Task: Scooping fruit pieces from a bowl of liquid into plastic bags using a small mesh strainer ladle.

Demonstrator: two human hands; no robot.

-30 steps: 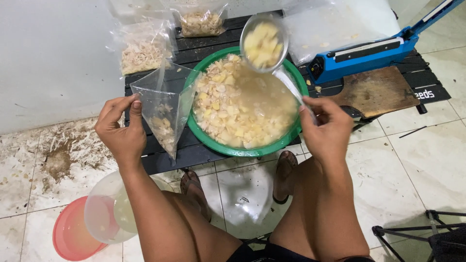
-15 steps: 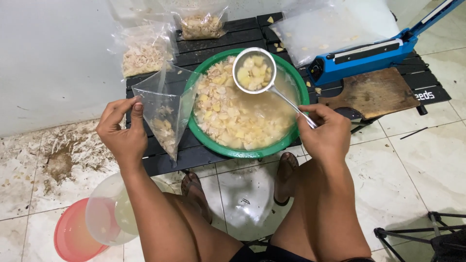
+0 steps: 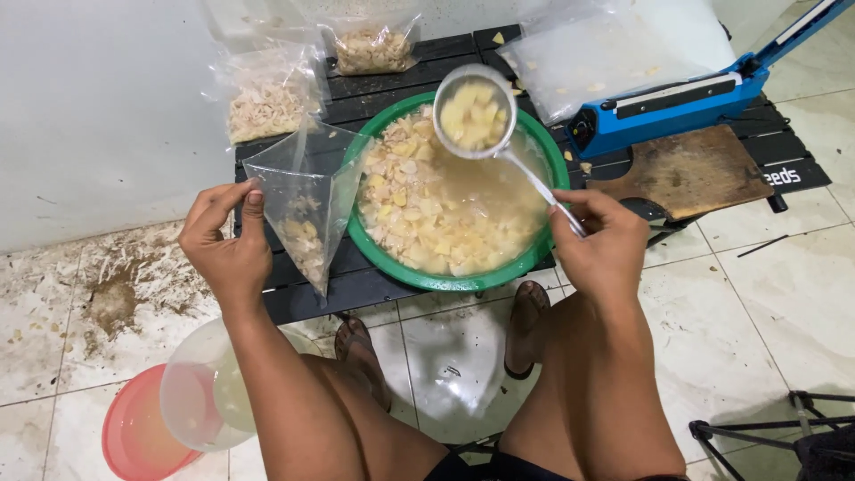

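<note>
Right hand [image 3: 595, 245] grips a round metal strainer ladle [image 3: 475, 113] of pale chunks over the green plastic basin [image 3: 545, 147]; left hand [image 3: 224, 239] pinches a clear plastic bag [image 3: 303, 209] open.

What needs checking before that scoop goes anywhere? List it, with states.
1. Right hand grips the strainer ladle by its handle: ok.
2. Ladle is loaded with pale yellow chunks, none seen spilling: ok.
3. Ladle hangs above the green basin, so drips land inside: ok.
4. Left hand pinches the clear bag by its top edge: ok.
5. Bag mouth open wide enough: cannot tell.
6. Ladle over the bag: not ok, it is beside it, over the basin.
</note>
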